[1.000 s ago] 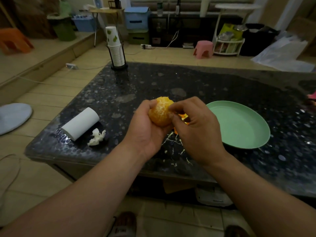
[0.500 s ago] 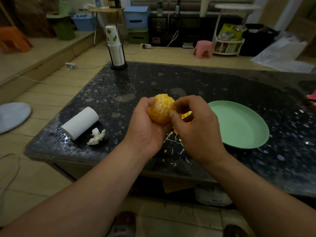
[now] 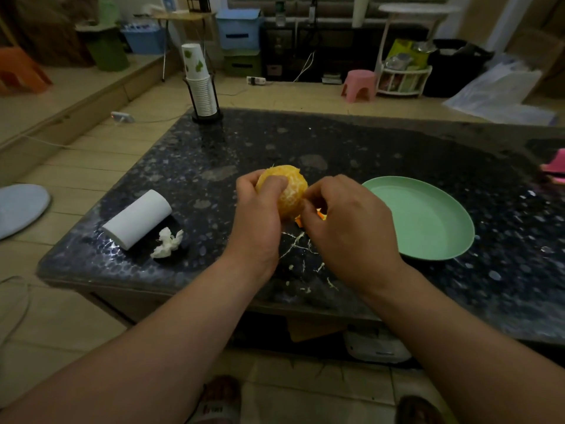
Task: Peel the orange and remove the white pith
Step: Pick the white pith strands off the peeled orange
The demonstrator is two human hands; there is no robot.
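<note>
now, mid-task: the orange (image 3: pixel 295 179) is up off the table (image 3: pixel 336 148), centre of frame, peel fully off and a net of white pith (image 3: pixel 289 201) over the face we can see.

hands: together on the fruit. left hand (image 3: pixel 256 215) cups it from the left, thumb laid across the front. right hand (image 3: pixel 345 221) has its fingers curled, thumb and forefinger pinched against the fruit's right side, on the pith as we judge it. any strand between them is too small to make out.

handling, our judgement: light, soft and juicy, and damp enough to slip. the bare segments have a thin skin and will tear or split apart if squeezed. we would hold it wide across the palm with gentle pressure, take pith only at a loose end, and pull along the segment, not outward.

against a second ago: the fruit sits a touch higher in the frame, and the left thumb has come from the left edge round onto the front. the right hand has opened away a little, so more netted surface shows between the hands.

around it: pulled strands (image 3: pixel 295 243) lie below the hands, peel (image 3: pixel 321 215) shows under the right hand, and a green plate (image 3: pixel 458 215) sits just right of it. a paper roll (image 3: pixel 137 218) and tissue (image 3: pixel 167 243) lie at left.
</note>
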